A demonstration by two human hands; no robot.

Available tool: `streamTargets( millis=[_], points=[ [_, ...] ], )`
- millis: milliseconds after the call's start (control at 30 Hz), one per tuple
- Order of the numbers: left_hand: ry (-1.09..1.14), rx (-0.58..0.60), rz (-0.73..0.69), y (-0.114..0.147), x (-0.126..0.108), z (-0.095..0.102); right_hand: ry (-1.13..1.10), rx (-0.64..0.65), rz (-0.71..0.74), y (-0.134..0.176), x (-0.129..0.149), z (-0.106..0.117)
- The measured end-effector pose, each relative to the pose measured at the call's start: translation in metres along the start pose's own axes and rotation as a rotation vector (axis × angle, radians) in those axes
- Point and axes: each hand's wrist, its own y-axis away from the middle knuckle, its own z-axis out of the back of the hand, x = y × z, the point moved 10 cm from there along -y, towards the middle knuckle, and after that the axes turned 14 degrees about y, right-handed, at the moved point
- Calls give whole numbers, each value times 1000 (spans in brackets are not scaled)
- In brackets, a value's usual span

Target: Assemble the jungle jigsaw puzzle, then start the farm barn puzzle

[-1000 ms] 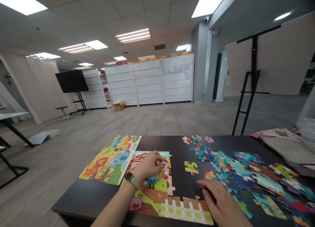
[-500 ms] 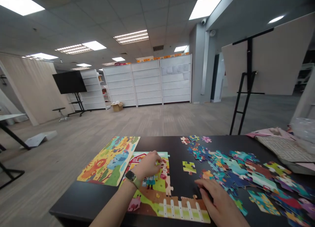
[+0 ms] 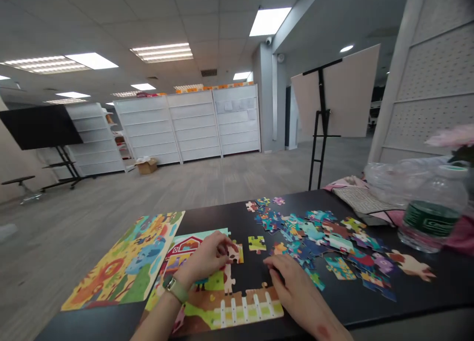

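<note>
My left hand [image 3: 207,262], with a watch on its wrist, closes its fingers on a cow-patterned puzzle piece [image 3: 236,254] at the right side of the partly assembled farm puzzle [image 3: 217,282]. That piece sticks out to the right of the column below it. A red barn and a white fence show in the assembled part. My right hand [image 3: 294,286] rests by the fence's right end, fingers loosely bent and apart from the thumb, with nothing seen in it. A loose yellow-green puzzle piece [image 3: 256,243] lies between the hands, farther back.
A lion-and-elephant picture board [image 3: 122,269] lies on the left of the black table [image 3: 237,216]. Loose puzzle pieces [image 3: 314,232] are heaped on the right. Beyond them are a clear bottle [image 3: 431,217] with a green label and a patterned bag [image 3: 365,200].
The view has turned right, bringing the bottle in. The cow piece at my left hand has shifted rightward, out of line with the puzzle's edge. My right hand stays near the fence end.
</note>
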Motion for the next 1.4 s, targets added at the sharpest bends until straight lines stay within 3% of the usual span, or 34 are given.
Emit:
streamTargets(
  millis=[167, 367, 433, 600, 667, 900, 1067, 1200, 1400],
  points=[
    [29, 96, -13, -2, -20, -33, -27, 8, 3, 0, 0, -1],
    [27, 123, -66, 1, -36, -44, -52, -7, 0, 1, 5, 6],
    [58, 100, -104, -2, -38, -39, -59, -8, -4, 2, 8, 10],
    [111, -147, -95, -16, -25, -5, -86, -45, -19, 3, 6, 16],
    [81, -182, -101, -22, -24, -4, -90, -41, -3, 1, 6, 13],
    [-11, -36, -115, -45, -32, -49, 3, -108, 50, -1, -12, -5],
    [55, -34, -99, -56, -26, -55, 50, -182, 112, -2, -24, -12],
    [201, -137, -80, -57, -13, -33, 49, -189, 121, -2, -24, -10],
    [329, -358, 7, -30, 32, 38, 64, -129, 104, 0, -19, -10]
  ],
)
